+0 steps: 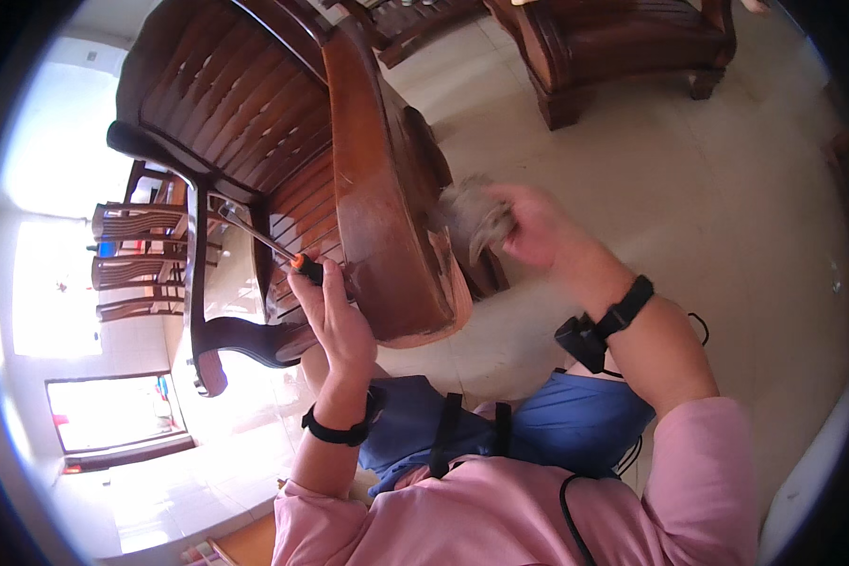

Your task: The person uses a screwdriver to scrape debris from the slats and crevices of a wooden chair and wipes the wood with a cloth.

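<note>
My left hand grips the black-and-orange handle of a long-shafted tool, possibly a screwdriver. Its metal shaft points up and to the left, over the slatted seat of a dark wooden armchair. The wide, glossy armrest stands right in front of me, its outer edge chipped or split near the rounded front end. In my right hand is a bunched grey rag, blurred, just right of the armrest; whether it touches the wood I cannot tell.
Another carved wooden seat stands on the tiled floor at the upper right. Wooden chairs are lined up at the left, near a bright window. A black device is strapped to my right wrist.
</note>
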A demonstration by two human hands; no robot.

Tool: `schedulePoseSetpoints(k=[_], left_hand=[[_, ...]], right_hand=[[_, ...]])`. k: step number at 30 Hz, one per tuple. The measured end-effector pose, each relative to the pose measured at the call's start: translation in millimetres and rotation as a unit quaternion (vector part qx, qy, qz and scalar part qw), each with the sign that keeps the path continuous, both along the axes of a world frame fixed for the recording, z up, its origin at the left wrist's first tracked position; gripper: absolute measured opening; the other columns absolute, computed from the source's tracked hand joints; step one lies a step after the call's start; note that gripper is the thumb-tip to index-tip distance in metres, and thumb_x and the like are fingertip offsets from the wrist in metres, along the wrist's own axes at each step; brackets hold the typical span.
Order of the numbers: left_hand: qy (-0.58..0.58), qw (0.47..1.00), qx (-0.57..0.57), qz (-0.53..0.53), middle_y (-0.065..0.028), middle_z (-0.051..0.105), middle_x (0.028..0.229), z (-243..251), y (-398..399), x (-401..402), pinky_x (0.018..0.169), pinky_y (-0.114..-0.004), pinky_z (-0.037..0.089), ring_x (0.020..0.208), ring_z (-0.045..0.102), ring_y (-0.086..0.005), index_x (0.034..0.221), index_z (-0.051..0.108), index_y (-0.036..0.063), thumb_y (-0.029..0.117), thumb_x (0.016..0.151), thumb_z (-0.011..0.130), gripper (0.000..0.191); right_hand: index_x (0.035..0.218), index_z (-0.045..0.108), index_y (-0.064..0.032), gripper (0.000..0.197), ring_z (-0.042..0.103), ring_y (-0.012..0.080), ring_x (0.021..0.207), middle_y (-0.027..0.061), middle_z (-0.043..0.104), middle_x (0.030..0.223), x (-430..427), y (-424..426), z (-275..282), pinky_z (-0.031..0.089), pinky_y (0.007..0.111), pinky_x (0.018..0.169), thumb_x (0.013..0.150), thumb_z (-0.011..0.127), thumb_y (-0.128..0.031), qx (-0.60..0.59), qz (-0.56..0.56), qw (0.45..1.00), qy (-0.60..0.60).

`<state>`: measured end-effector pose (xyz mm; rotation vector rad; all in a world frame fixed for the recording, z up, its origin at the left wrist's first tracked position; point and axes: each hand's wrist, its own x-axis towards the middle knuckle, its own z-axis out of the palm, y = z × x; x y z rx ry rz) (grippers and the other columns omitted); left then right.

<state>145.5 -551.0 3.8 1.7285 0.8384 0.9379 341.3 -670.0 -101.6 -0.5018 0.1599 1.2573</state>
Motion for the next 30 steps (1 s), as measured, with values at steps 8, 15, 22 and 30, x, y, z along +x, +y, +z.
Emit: schedulePoseSetpoints(k=[8,15,22,30], left_hand=[[0.008,0.996,0.013,0.084,0.0008,0.046,0.089,1.9,-3.4,-2.5,0.076,-0.023,0.032,0.079,0.039,-0.0089,0.109,0.048,0.0057,0.023,0.098,0.042,0.021],[0.043,0.995,-0.031,0.081,-0.0006,0.045,0.097,8.8,-23.1,3.0,0.083,-0.024,0.031,0.087,0.039,-0.0104,0.112,0.044,0.0075,0.023,0.099,0.038,0.021],[0.024,0.997,-0.007,0.071,0.0017,0.042,0.092,8.8,-23.5,-7.1,0.082,-0.023,0.033,0.084,0.038,-0.0081,0.108,0.044,0.0103,0.029,0.098,0.045,0.022],[0.098,0.989,0.029,0.109,-0.0056,0.044,0.106,5.7,-33.2,-14.4,0.091,-0.029,0.029,0.099,0.041,-0.0155,0.120,0.036,0.0030,0.038,0.092,0.047,0.046]], right_hand=[[0.116,0.055,-0.0048,0.029,0.058,0.0110,0.090,0.0032,0.060,0.106,7.5,12.1,34.9,0.050,0.026,0.076,0.088,0.061,-0.010,0.020,-0.059,0.919,-0.389],[0.114,0.053,-0.0026,0.023,0.058,0.0171,0.095,0.0065,0.060,0.102,-27.8,81.1,18.5,0.046,0.031,0.086,0.091,0.053,-0.007,0.073,-0.092,0.985,-0.126],[0.109,0.055,-0.0020,0.021,0.063,0.0228,0.088,0.0104,0.063,0.100,27.9,130.3,29.5,0.052,0.038,0.081,0.093,0.046,-0.009,0.115,0.098,0.981,0.120],[0.109,0.057,-0.0011,0.026,0.063,0.0277,0.089,0.0154,0.063,0.100,101.5,303.5,-19.1,0.053,0.045,0.081,0.094,0.039,-0.013,0.148,0.001,0.969,0.195]])
